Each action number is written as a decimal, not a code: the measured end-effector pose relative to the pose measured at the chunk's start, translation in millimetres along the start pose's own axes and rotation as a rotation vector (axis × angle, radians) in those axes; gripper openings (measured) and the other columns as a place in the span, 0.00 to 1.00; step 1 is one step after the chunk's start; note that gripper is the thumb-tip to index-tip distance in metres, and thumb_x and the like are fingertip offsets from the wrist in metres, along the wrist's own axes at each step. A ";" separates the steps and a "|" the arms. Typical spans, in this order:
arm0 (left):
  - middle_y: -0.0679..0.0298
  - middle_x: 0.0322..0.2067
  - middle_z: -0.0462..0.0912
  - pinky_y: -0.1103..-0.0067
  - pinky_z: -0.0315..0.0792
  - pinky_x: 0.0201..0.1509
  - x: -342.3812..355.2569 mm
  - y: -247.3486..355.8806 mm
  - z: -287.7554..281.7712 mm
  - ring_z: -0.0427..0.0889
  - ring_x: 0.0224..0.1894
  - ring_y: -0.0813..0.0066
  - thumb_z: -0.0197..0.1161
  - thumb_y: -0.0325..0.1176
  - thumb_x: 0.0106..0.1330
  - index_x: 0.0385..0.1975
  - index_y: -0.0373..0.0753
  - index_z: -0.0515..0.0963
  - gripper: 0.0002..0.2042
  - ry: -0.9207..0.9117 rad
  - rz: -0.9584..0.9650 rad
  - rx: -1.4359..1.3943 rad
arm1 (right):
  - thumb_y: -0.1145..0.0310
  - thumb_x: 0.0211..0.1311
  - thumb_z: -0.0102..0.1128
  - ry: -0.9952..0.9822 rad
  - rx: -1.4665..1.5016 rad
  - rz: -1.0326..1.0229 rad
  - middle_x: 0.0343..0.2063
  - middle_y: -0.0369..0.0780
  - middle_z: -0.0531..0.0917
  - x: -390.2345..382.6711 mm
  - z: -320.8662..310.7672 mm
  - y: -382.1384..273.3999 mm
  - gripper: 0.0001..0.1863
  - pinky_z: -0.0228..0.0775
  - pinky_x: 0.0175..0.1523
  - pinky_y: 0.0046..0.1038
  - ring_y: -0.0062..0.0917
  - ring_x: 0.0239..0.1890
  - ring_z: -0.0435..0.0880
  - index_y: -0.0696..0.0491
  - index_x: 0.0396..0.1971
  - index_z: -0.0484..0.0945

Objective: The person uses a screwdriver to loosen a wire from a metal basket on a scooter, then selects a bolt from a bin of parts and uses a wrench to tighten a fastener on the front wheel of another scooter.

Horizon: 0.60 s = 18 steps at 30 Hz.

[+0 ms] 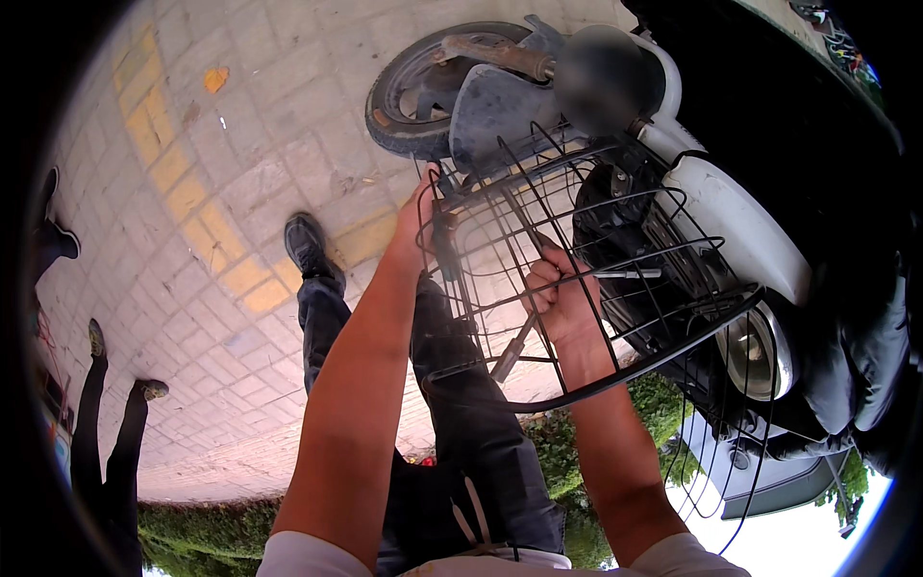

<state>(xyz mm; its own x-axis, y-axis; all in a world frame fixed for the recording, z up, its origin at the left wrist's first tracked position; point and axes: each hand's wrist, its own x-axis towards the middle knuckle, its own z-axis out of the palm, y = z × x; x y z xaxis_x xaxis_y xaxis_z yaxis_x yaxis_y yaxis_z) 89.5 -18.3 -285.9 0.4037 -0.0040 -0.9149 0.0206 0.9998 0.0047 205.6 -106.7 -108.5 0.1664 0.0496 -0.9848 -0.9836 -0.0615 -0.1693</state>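
Note:
A black wire basket is at the front of a white scooter. My left hand is closed at the basket's left side, its fingers partly hidden by wires and a dark part. Seen through the wire mesh, my right hand is wrapped round the middle of a three-armed metal socket wrench. One arm of this wrench points down and left, another points right toward the scooter's dark front. Its third arm, up and left, is hard to make out among the wires.
Beside the basket are the front wheel, a grey mudguard and a round headlight. Yellow bricks line the paving. Other people's legs stand at left. A hedge runs along the bottom.

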 end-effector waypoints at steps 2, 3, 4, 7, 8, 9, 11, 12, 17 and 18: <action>0.65 0.29 0.75 0.76 0.62 0.20 -4.0 0.2 3.7 0.68 0.18 0.76 0.56 0.65 0.55 0.34 0.47 0.75 0.25 0.022 0.013 0.004 | 0.72 0.59 0.53 0.051 -0.325 -0.239 0.12 0.30 0.61 -7.7 5.2 3.3 0.09 0.47 0.13 0.20 0.12 0.08 0.54 0.56 0.39 0.74; 0.65 0.29 0.75 0.76 0.62 0.20 -1.8 -0.8 1.0 0.68 0.18 0.76 0.56 0.65 0.55 0.35 0.47 0.74 0.25 -0.003 0.008 0.001 | 0.72 0.60 0.52 0.045 -0.589 -0.380 0.15 0.35 0.70 0.5 -6.1 8.9 0.14 0.60 0.17 0.22 0.16 0.12 0.65 0.59 0.46 0.73; 0.65 0.29 0.75 0.75 0.62 0.20 1.3 -1.8 -3.2 0.68 0.18 0.76 0.56 0.64 0.55 0.35 0.47 0.74 0.25 -0.034 -0.002 -0.002 | 0.72 0.61 0.51 0.079 -0.946 -0.637 0.19 0.38 0.74 7.7 -20.2 15.4 0.14 0.65 0.22 0.23 0.19 0.16 0.70 0.61 0.45 0.74; 0.63 0.29 0.75 0.76 0.62 0.19 -2.7 1.4 2.3 0.69 0.18 0.75 0.55 0.64 0.56 0.38 0.47 0.74 0.25 -0.058 0.033 0.018 | 0.73 0.62 0.50 0.088 -1.239 -0.879 0.32 0.48 0.81 17.1 -39.8 29.1 0.14 0.72 0.37 0.24 0.26 0.30 0.80 0.61 0.46 0.73; 0.63 0.30 0.75 0.76 0.62 0.19 -1.5 0.8 1.0 0.69 0.18 0.75 0.55 0.64 0.56 0.38 0.46 0.73 0.25 -0.062 0.035 0.021 | 0.73 0.62 0.50 0.072 -1.220 -0.881 0.28 0.45 0.80 19.9 -44.7 31.1 0.15 0.70 0.33 0.24 0.24 0.25 0.77 0.60 0.48 0.73; 0.63 0.30 0.75 0.77 0.62 0.19 0.4 -0.1 -0.6 0.69 0.18 0.75 0.55 0.64 0.56 0.38 0.46 0.73 0.25 -0.067 0.036 0.024 | 0.73 0.62 0.49 0.056 -1.202 -0.883 0.25 0.41 0.79 22.7 -48.4 31.7 0.16 0.69 0.28 0.23 0.21 0.21 0.75 0.58 0.49 0.72; 0.63 0.31 0.74 0.76 0.62 0.18 17.1 -5.3 -12.8 0.70 0.18 0.74 0.55 0.64 0.56 0.38 0.46 0.73 0.26 -0.095 -0.005 -0.038 | 0.73 0.62 0.47 -0.182 -0.322 -0.230 0.17 0.34 0.69 11.1 -40.6 17.6 0.18 0.58 0.20 0.19 0.16 0.16 0.65 0.56 0.53 0.69; 0.63 0.31 0.73 0.76 0.62 0.18 17.1 -5.3 -14.3 0.70 0.18 0.74 0.55 0.64 0.56 0.38 0.46 0.73 0.26 -0.117 -0.002 -0.026 | 0.73 0.61 0.45 -0.154 -0.147 -0.138 0.14 0.31 0.60 6.3 -30.8 12.6 0.19 0.47 0.17 0.16 0.14 0.14 0.57 0.55 0.54 0.67; 0.64 0.30 0.73 0.75 0.63 0.18 10.7 -2.7 -10.2 0.70 0.18 0.74 0.55 0.64 0.56 0.38 0.46 0.74 0.26 -0.130 0.028 -0.019 | 0.74 0.60 0.47 -0.131 0.115 0.009 0.15 0.29 0.62 3.5 -14.2 6.6 0.19 0.51 0.16 0.17 0.14 0.11 0.58 0.56 0.52 0.69; 0.64 0.29 0.73 0.75 0.63 0.18 7.8 -2.6 -6.9 0.71 0.19 0.74 0.55 0.64 0.56 0.37 0.46 0.74 0.26 -0.094 0.034 -0.019 | 0.75 0.59 0.47 -0.075 -0.121 -0.112 0.15 0.28 0.64 -1.9 -7.0 7.5 0.19 0.52 0.16 0.17 0.15 0.11 0.59 0.56 0.52 0.69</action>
<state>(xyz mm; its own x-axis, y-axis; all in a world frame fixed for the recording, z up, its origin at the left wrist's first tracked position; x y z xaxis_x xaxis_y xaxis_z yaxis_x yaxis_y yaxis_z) 86.2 -20.8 -295.9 0.4875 0.0290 -0.8726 -0.0119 0.9996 0.0266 198.4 -114.2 -108.1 0.2648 0.1367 -0.9546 -0.9429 -0.1707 -0.2860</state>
